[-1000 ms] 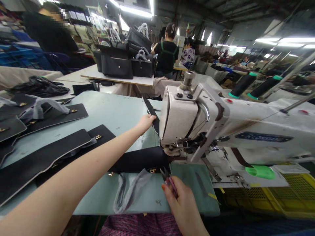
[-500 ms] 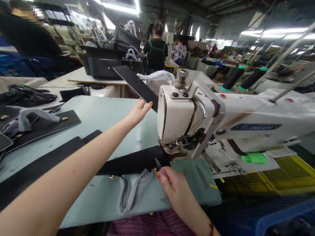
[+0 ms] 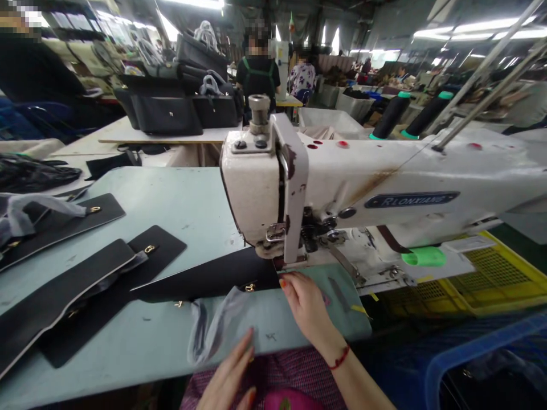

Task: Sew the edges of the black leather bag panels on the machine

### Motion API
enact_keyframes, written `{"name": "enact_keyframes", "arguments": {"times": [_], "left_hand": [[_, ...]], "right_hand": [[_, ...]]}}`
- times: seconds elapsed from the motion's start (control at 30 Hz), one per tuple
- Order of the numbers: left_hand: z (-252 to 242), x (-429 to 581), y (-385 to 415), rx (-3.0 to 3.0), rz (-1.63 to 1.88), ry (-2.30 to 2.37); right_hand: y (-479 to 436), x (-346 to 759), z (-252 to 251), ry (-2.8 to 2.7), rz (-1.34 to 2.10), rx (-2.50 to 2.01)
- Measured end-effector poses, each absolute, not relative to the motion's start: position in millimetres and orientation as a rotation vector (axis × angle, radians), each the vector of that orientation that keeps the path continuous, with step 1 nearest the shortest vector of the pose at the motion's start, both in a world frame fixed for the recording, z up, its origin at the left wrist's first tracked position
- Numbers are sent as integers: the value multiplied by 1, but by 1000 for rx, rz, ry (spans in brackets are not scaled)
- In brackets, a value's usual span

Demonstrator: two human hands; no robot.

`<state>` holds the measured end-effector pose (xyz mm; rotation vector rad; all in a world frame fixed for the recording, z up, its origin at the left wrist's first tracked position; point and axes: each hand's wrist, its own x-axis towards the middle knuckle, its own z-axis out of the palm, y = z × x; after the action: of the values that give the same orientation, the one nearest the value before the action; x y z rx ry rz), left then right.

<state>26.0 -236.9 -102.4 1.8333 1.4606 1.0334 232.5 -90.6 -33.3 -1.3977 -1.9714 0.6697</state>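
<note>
Resting your R hand [image 3: 305,302] on blk panel [image 3: 205,279] at machine [image 3: 265,182] foot – fingers bunched, pinch unclear | L hand [image 3: 231,373] fingers together, empty, by table [image 3: 179,199] edge | seam prob. just starting – more panels [image 3: 64,287] queued

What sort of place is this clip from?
Likely a handbag sewing workshop: an industrial sewing machine, cut black panels on the table, finished black bags stacked behind.

Factory hall: fluorescent tube lights [image 3: 453,31] overhead; far table [image 3: 128,134] stacked with black handbags [image 3: 166,114]; yellow mesh crate [image 3: 491,279] low at right.
</note>
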Motion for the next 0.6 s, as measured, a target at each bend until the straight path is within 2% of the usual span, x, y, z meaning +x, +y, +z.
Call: {"name": "enact_keyframes", "arguments": {"times": [0.1, 0.27, 0.4, 0.53, 0.6], "left_hand": [[-122, 27, -206, 1947, 971, 1811], [-92, 3, -128, 2272, 1056, 1993], [-50, -29, -96, 2756, 1065, 1724], [-12, -41, -82, 3012, 589, 1260], [-4, -40, -81, 2993, 556, 1170]], "right_hand": [[-84, 215, -31, -1792, 1007, -1256], [-86, 199, -34, -1467, 1333, -1121], [-90, 195, -37, -1255, 1537, -1086], [-89, 197, -39, -1229, 1568, -1089], [-90, 197, -38, -1260, 1518, -1126]]}}
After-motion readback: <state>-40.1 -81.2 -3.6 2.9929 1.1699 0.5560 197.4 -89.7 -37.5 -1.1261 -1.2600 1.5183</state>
